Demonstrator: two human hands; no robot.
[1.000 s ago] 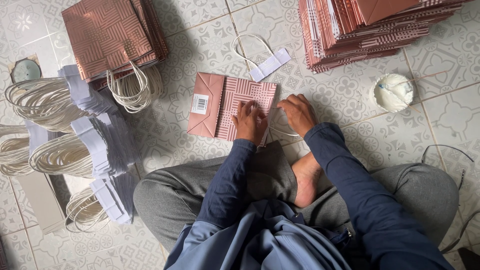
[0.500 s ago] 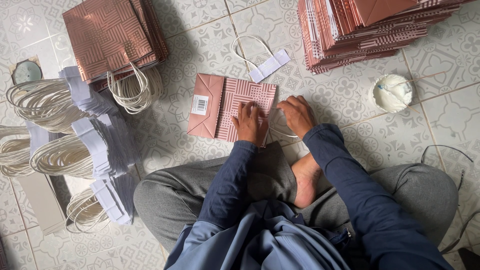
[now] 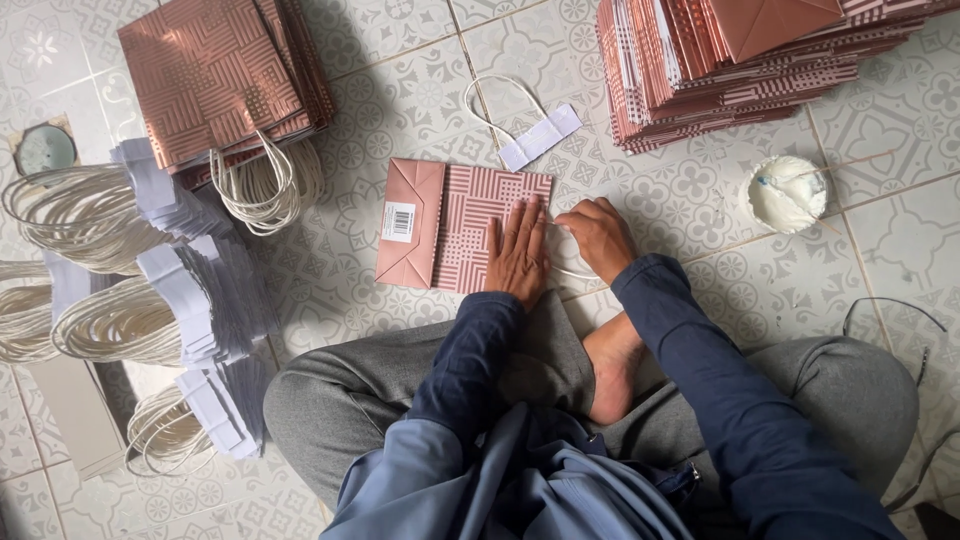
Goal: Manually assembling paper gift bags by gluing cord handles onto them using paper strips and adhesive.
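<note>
My left hand (image 3: 519,252) lay flat, fingers spread, pressing on the pink patterned paper bag (image 3: 462,226), which lay folded on the tiled floor (image 3: 400,90). My right hand (image 3: 598,238), just beside it at the bag's edge, pinched a white cord handle (image 3: 565,262). A glue tub (image 3: 786,193) stood well apart.

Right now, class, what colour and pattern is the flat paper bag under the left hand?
Rose-pink paper bag with white geometric stripes, seen from the head view.
</note>
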